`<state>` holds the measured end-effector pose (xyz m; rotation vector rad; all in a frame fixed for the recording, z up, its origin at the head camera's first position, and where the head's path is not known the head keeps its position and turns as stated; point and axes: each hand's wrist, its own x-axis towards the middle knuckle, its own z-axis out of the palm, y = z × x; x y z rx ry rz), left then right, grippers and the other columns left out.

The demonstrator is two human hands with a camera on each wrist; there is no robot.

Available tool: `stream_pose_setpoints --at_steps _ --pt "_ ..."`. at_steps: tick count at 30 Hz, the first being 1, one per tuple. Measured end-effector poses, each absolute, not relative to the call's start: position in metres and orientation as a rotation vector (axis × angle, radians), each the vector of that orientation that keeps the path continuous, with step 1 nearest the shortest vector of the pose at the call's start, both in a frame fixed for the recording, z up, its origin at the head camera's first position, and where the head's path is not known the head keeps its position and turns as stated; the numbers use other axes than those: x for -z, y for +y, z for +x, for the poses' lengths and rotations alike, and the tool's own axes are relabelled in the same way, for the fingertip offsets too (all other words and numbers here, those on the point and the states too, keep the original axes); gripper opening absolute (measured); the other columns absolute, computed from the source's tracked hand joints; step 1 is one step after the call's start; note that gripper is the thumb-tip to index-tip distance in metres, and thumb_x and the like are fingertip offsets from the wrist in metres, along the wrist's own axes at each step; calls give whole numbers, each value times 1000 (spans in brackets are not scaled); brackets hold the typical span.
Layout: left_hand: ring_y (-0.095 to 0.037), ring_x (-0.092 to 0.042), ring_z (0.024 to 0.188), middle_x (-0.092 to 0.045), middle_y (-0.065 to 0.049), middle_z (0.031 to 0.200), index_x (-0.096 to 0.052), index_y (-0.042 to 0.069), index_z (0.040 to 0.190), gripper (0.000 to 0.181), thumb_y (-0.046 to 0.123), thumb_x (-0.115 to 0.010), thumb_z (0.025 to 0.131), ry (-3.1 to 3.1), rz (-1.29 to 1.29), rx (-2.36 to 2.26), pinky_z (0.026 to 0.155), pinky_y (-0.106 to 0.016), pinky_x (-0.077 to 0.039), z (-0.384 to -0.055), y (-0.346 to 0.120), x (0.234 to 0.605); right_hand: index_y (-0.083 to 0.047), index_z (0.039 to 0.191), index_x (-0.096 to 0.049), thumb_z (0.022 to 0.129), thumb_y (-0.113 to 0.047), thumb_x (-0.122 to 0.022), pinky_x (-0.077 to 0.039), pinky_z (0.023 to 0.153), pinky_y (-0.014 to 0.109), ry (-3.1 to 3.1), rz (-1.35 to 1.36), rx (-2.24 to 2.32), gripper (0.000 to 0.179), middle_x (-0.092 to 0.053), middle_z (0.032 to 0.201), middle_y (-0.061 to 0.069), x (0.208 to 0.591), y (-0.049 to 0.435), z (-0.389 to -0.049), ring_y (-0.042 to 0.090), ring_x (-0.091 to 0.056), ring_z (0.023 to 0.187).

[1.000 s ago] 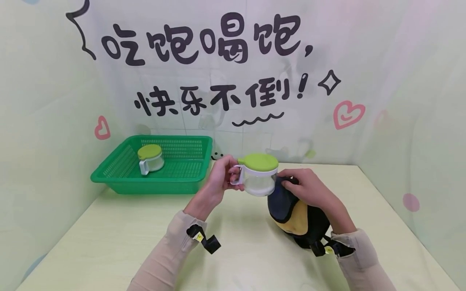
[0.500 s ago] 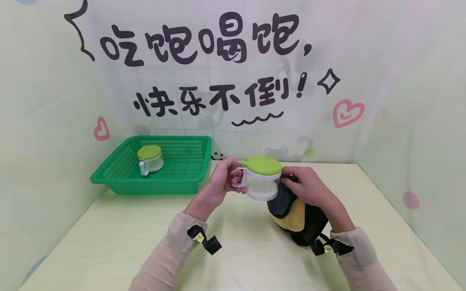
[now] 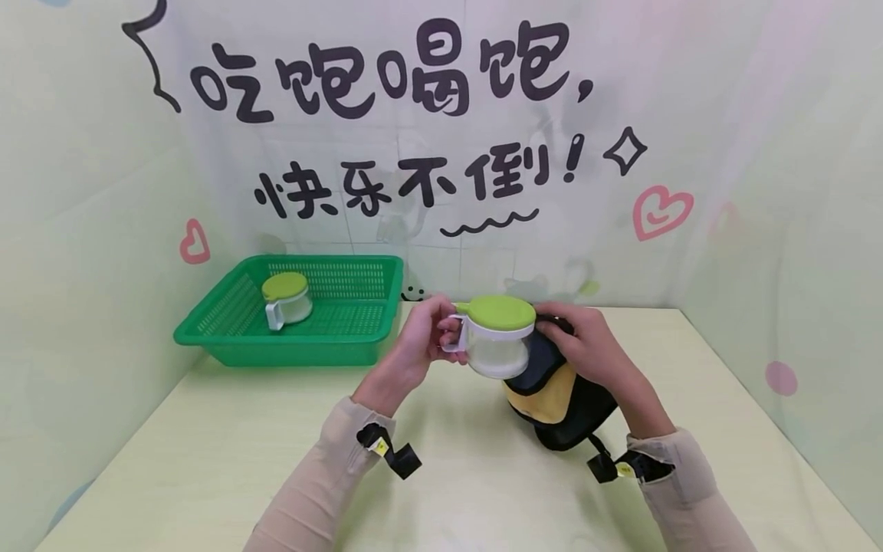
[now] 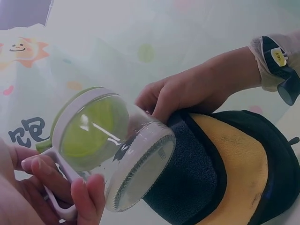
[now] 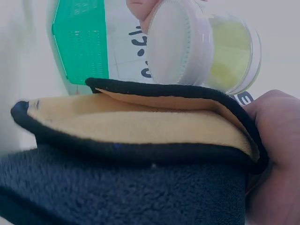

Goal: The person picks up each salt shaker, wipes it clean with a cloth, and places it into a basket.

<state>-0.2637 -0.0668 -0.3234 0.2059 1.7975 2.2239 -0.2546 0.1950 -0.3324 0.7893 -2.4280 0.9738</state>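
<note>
My left hand (image 3: 422, 337) holds a clear glass jar (image 3: 498, 354) by its white handle (image 4: 61, 176), above the table. The jar has a green lid (image 3: 501, 312) and is tilted. At its right side my right hand (image 3: 586, 345) pinches the top edge of a soft cloth (image 3: 552, 395), navy and tan with black trim. The cloth hangs in folds (image 5: 140, 122) from that hand, partly behind the jar. Whether it touches the glass, I cannot tell. Inside the jar I see no clear contents. The right fingertips are partly hidden in the left wrist view.
A green plastic basket (image 3: 297, 354) stands at the back left of the pale table (image 3: 441, 491). Inside it sits a second jar (image 3: 293, 308) with a green lid and white handle. A printed curtain (image 3: 345, 138) closes off the back, with pale walls at both sides.
The jar has shifted slightly right and down in my left hand. My right hand has risen a little, and the cloth's lower part has swung up and left.
</note>
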Motion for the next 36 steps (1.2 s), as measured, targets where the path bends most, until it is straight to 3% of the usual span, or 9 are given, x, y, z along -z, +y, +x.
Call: stream_pose_setpoints --at_steps 11,20,27,36 --pt "-19 -57 44 -36 3 52 -34 17 59 30 20 -41 88 1769 171 -2240 52 -29 -49 -263 -69 323 -5 120 -73 96 -1 -65 -57 93 45 -2428 819 -1048 26 -76 118 13 342 187 -259 26 -71 109" --pt "-19 -55 44 -35 4 52 -33 17 59 30 20 -41 87 1746 148 -2248 50 -28 -47 -263 -71 321 -7 115 -72 98 -3 -63 -54 85 35 -2528 862 -1102 20 -75 109 9 350 181 -262 18 -64 94" --pt "-19 -55 44 -37 3 53 -35 17 60 30 20 -42 89 1744 165 -2256 50 -29 -47 -263 -71 319 -6 101 -69 96 1 -60 -46 75 28 -2630 886 -1149 13 -68 93 6 352 183 -264 18 -54 82" --pt "-18 -52 45 -34 4 52 -34 17 59 33 21 -42 91 1719 181 -2263 51 -30 -48 -262 -69 317 -3 105 -68 96 3 -55 -49 80 27 -2669 955 -1312 17 -68 101 9 350 186 -263 19 -58 89"
